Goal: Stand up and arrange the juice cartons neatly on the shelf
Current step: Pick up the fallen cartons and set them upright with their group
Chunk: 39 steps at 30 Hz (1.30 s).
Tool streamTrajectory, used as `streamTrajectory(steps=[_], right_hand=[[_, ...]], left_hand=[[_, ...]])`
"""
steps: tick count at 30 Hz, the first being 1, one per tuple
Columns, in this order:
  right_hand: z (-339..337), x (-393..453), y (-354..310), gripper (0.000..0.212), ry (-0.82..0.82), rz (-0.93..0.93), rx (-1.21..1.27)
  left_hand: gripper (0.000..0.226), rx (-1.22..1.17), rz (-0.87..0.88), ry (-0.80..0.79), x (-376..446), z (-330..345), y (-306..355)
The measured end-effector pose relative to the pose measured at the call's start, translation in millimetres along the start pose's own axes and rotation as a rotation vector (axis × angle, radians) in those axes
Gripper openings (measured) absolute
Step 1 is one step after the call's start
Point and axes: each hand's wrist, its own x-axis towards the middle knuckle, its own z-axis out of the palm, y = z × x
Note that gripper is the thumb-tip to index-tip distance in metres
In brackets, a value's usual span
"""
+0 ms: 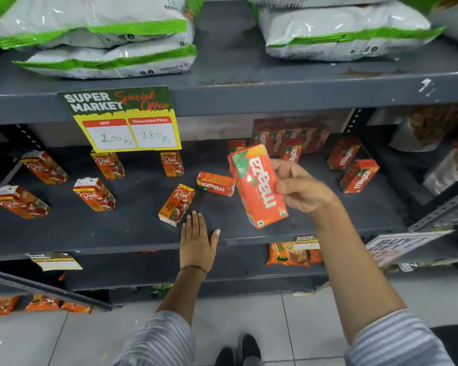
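Observation:
My right hand (300,187) grips an orange Maaza carton (258,184) held above the middle shelf (117,233), label upside down. My left hand (197,240) rests flat and open on the shelf's front edge, just right of a Real carton (176,204) lying tilted on its side. Another Maaza carton (215,184) lies flat behind it. Several Real cartons stand on the left, for example a Real carton (94,194) and another Real carton (171,163). More Maaza cartons stand at the back right, such as a Maaza carton (358,176).
A yellow price sign (124,120) hangs from the upper shelf edge. White and green bags (101,35) lie on the top shelf. Orange packets (292,254) sit on the lower shelf. Snack bags (444,154) fill the right bay. My shoes (238,351) stand on tiled floor.

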Motion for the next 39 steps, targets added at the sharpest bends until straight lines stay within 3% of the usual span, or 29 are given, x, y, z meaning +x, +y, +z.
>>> streamTrajectory(steps=[3, 5, 8, 10, 12, 15, 19, 28, 33, 36, 39], right_hand=[[3, -10, -8, 0.046, -0.084, -0.060, 0.024], [-3, -13, -6, 0.049, -0.066, -0.063, 0.027], [-17, -18, 6, 0.067, 0.137, -0.040, 0.027], [-30, -22, 20, 0.065, 0.299, -0.046, 0.008], [-48, -27, 32, 0.064, 0.471, -0.048, 0.015], [-74, -28, 47, 0.082, 0.717, -0.042, -0.059], [-106, -27, 64, 0.043, 0.983, -0.033, -0.191], [-142, -23, 89, 0.040, 1.099, -0.021, -0.278], [-140, -20, 92, 0.048, 1.176, -0.008, -0.193], [-120, -17, 95, 0.046, 1.481, -0.002, -0.086], [-83, -9, 107, 0.025, 1.719, -0.064, -0.036]], left_hand=[[0.100, 0.006, -0.001, 0.017, 0, 0, 0], [0.101, 0.022, -0.002, 0.017, 0, 0, 0], [0.104, 0.036, -0.008, 0.007, 0, -1, 2], [0.104, 0.027, -0.010, -0.009, 0, -2, 1], [0.097, 0.030, -0.007, -0.013, 0, -3, 2], [0.085, 0.020, -0.017, -0.020, -1, -5, 3], [0.083, 0.011, -0.021, -0.009, 0, -4, 3], [0.083, 0.008, -0.023, 0.014, 0, 1, 3], [0.084, 0.000, -0.034, 0.005, 1, 0, 4], [0.082, -0.006, -0.037, 0.000, 0, -2, 5], [0.080, -0.012, -0.032, 0.007, 0, -3, 5]])
